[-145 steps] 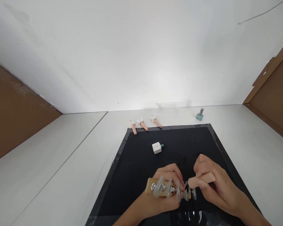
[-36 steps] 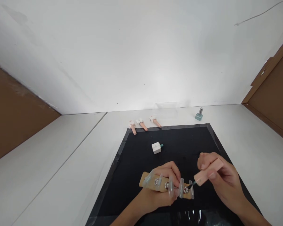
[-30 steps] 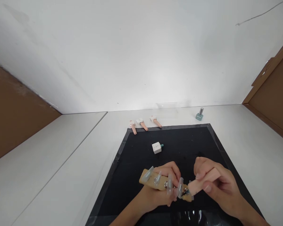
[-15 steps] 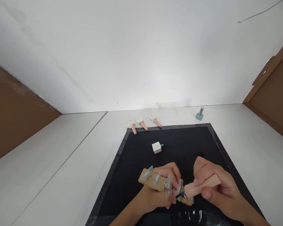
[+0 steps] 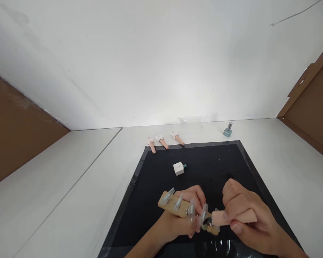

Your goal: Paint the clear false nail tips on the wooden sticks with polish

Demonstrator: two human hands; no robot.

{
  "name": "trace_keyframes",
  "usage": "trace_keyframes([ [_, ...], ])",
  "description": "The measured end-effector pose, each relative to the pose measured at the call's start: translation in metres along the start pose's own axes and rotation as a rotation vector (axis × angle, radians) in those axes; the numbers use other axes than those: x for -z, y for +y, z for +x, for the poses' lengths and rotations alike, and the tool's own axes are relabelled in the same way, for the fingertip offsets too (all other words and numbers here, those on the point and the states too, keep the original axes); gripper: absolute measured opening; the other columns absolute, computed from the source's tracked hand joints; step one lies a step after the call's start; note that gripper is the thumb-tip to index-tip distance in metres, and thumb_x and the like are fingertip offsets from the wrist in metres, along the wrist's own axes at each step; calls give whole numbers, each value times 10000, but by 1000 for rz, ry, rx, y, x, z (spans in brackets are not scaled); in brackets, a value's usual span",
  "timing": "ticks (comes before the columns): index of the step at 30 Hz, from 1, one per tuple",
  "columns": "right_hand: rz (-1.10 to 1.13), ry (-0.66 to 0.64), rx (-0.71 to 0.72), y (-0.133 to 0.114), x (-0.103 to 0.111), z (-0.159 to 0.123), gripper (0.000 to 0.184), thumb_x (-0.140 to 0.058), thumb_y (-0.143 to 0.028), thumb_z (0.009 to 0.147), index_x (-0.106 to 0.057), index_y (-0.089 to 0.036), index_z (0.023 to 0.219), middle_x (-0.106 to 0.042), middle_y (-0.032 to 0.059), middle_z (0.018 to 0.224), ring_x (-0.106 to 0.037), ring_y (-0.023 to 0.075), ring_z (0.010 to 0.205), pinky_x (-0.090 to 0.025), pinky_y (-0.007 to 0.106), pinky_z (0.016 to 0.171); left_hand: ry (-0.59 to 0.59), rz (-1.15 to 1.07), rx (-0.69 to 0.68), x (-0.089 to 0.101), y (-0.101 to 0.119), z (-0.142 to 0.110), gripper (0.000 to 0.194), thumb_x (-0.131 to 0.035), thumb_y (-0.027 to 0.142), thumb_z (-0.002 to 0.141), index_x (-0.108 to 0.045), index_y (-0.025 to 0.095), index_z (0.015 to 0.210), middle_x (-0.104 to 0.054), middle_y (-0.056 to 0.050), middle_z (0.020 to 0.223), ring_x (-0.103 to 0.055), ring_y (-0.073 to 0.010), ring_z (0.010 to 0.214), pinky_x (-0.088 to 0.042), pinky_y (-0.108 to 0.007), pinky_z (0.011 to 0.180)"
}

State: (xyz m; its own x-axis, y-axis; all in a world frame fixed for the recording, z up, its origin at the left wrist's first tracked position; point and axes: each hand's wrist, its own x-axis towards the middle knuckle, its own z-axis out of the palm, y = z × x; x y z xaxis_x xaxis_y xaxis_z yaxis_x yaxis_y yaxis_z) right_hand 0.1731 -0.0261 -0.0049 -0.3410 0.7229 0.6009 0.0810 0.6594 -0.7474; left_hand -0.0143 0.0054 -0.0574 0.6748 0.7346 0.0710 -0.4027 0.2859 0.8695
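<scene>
My left hand (image 5: 184, 218) is closed around a tan wooden nail tip stand (image 5: 172, 207), which lies slantwise over the black mat. Several clear false nails (image 5: 191, 211) stick up from it in a row. In my right hand (image 5: 247, 215) is the pink cap of a nail polish brush (image 5: 222, 218), gripped between thumb and fingers. The dark brush end points left and meets the nails near the right end of the stand; whether it touches a nail I cannot tell. An uncapped white polish bottle (image 5: 179, 168) with a green neck lies on the mat beyond my left hand.
Three white bottles with pink caps, one of them a polish bottle (image 5: 177, 138), lie along the far edge of the black mat (image 5: 204, 157). A blue-green bottle with a silver cap (image 5: 228, 130) stands at the back right. White wall and brown side panels surround the table.
My right hand has shifted slightly right, and the brush cap has turned closer to level. My left hand and the stand have barely moved.
</scene>
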Motion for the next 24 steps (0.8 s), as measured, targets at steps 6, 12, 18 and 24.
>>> trace_keyframes([
  [6,-43,-3,64,0,-1,2,183,-414,-341,982,-525,-243,875,-469,-12,640,-474,151,582,-402,285,523,-5,-56,5,2,-3,0,139,-791,188,658,-668,126,643,-524,15,762,-524,0,434,-392,-76,337],
  [12,-75,40,117,1,-1,4,196,-410,-309,989,-513,-212,853,-455,-20,652,-461,128,592,-410,268,555,4,-103,62,1,0,0,155,-794,204,653,-664,124,622,-528,20,742,-499,10,408,-384,-81,330],
  [18,-70,9,102,1,-2,4,189,-409,-302,989,-517,-220,857,-457,-20,642,-469,136,596,-402,273,546,16,-115,101,1,-2,1,188,-804,193,637,-641,117,581,-539,20,728,-511,3,397,-381,-75,314],
  [24,-24,-16,81,1,-2,3,205,-410,-323,986,-518,-229,838,-465,-23,625,-460,138,576,-399,277,538,23,-114,105,1,-3,1,184,-807,187,632,-649,117,567,-541,21,719,-507,5,391,-378,-72,308],
])
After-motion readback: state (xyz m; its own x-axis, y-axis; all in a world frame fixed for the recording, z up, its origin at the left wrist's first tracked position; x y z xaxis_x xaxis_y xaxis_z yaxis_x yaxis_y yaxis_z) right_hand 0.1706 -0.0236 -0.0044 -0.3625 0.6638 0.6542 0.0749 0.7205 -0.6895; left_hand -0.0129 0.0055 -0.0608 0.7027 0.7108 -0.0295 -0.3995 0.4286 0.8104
